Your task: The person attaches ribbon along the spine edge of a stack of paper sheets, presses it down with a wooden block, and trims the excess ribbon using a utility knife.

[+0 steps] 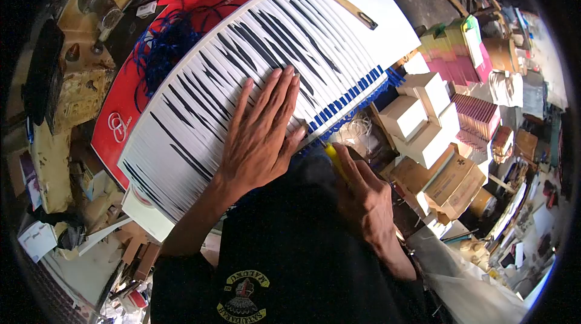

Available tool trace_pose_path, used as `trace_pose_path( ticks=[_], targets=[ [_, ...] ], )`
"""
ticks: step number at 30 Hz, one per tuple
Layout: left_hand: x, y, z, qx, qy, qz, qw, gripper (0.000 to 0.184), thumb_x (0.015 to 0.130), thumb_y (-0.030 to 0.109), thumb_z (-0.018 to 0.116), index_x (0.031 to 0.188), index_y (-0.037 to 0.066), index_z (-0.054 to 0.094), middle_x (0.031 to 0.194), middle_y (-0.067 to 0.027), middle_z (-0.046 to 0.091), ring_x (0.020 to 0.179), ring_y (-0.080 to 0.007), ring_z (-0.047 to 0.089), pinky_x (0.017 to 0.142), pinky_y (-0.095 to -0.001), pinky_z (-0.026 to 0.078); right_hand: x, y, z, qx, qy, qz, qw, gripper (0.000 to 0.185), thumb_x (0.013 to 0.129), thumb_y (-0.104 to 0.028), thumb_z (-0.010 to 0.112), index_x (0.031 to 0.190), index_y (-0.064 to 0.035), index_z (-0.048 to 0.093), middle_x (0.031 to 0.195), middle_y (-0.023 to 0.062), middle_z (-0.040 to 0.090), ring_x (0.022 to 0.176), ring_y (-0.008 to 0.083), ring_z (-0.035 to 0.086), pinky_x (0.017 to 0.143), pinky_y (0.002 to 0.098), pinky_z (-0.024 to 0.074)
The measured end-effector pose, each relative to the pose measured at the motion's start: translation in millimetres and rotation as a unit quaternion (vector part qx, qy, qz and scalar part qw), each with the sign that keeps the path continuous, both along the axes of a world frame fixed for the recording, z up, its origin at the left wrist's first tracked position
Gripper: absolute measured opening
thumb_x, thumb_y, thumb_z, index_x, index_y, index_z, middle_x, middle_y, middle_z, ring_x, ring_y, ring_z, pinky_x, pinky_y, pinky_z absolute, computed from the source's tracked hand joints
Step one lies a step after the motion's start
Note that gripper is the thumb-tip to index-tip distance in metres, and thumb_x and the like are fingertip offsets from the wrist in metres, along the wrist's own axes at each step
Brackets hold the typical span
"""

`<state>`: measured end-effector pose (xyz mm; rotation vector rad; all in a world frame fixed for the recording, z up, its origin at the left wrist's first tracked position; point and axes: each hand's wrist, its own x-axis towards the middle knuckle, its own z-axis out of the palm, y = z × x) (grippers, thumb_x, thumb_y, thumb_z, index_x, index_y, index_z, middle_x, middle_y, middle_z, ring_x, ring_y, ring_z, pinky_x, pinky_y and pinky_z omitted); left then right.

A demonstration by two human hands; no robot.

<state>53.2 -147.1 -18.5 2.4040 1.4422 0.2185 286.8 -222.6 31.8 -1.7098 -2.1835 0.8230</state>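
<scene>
A long row of white pieces with black streaks (pixel 200 91) lies across the middle. My left hand (pixel 260 124) rests flat on it, fingers spread. Closed round a yellow-handled tool (pixel 334 159), my right hand (pixel 366 194) is at the row's near edge, with the tool's tip close to the blue strips (pixel 345 99) that line this edge. The tip itself is too small to make out. Beyond the row's left part lies a tangle of blue strips (pixel 169 42). A tan-handled tool (pixel 348 6) lies on a white sheet (pixel 387 27) at the upper right.
Under the row is a red board (pixel 109 133). White boxes (pixel 417 115), a brown carton (pixel 454 185) and pink and green stacks (pixel 454 51) stand on the right. On the left are a worn metal machine (pixel 78 82) and a small white box (pixel 37 240).
</scene>
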Motion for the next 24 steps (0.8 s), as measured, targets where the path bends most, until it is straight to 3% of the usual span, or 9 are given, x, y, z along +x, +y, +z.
trace_pose_path(
  ticks=[4,6,13,15,22,24],
  targets=[
    [-0.7,-1.8,-4.4,0.007,-0.009,0.000,1.000,0.075,0.108,0.045,0.044,0.165,-0.002,0.029,0.174,-0.0184,0.026,0.163,-0.0315,0.020,0.132,-0.0576,0.009,-1.7,0.9,0.8,0.013,0.022,-0.002,1.000,0.071,0.090,-0.001,0.068,0.157,-0.0139,0.049,0.108,0.0182,0.073,0.077,0.0374,0.074,0.064,0.0469,0.0604],
    [-0.3,-2.1,-3.0,0.015,-0.034,0.000,0.999,0.073,0.107,0.035,0.052,0.164,-0.004,0.029,0.172,-0.0216,0.028,0.161,-0.0347,0.025,0.130,-0.0595,0.014,-2.8,2.6,5.8,-0.021,0.010,-0.003,1.000,0.071,0.091,-0.001,0.068,0.158,-0.0131,0.048,0.111,0.0185,0.073,0.078,0.0381,0.074,0.065,0.0467,0.0610],
    [0.4,-2.1,-5.2,0.026,-0.015,0.003,1.000,0.071,0.109,0.037,0.048,0.164,-0.004,0.029,0.172,-0.0211,0.029,0.161,-0.0343,0.026,0.131,-0.0586,0.015,-1.9,0.0,27.5,-0.073,-0.043,-0.003,0.996,0.071,0.093,-0.004,0.065,0.160,-0.0132,0.044,0.118,0.0213,0.071,0.079,0.0399,0.074,0.066,0.0496,0.0615],
    [0.6,-2.2,-2.6,0.029,-0.018,0.004,0.999,0.071,0.110,0.037,0.047,0.164,-0.004,0.029,0.172,-0.0211,0.029,0.161,-0.0342,0.026,0.131,-0.0583,0.015,-9.0,2.7,28.1,-0.087,-0.052,-0.032,0.994,0.057,0.093,-0.002,0.070,0.148,-0.0097,0.058,0.108,0.0198,0.074,0.086,0.0399,0.076,0.070,0.0467,0.0621],
    [3.0,-0.6,-1.6,0.039,0.028,-0.003,0.999,0.070,0.112,0.042,0.037,0.164,-0.003,0.030,0.173,-0.0188,0.028,0.163,-0.0306,0.022,0.133,-0.0560,0.011,-0.2,9.2,12.8,-0.096,-0.077,-0.007,0.992,0.057,0.091,-0.005,0.070,0.146,-0.0089,0.058,0.105,0.0199,0.074,0.083,0.0432,0.074,0.069,0.0494,0.0600],
    [2.6,-1.2,-3.0,0.040,0.020,-0.003,0.999,0.071,0.112,0.041,0.040,0.164,-0.005,0.027,0.173,-0.0207,0.027,0.161,-0.0344,0.024,0.131,-0.0569,0.013,2.6,9.0,6.3,-0.116,-0.077,0.044,0.989,0.087,0.087,-0.002,0.063,0.167,-0.0151,0.032,0.131,0.0242,0.064,0.081,0.0433,0.073,0.069,0.0521,0.0615]
  ],
)
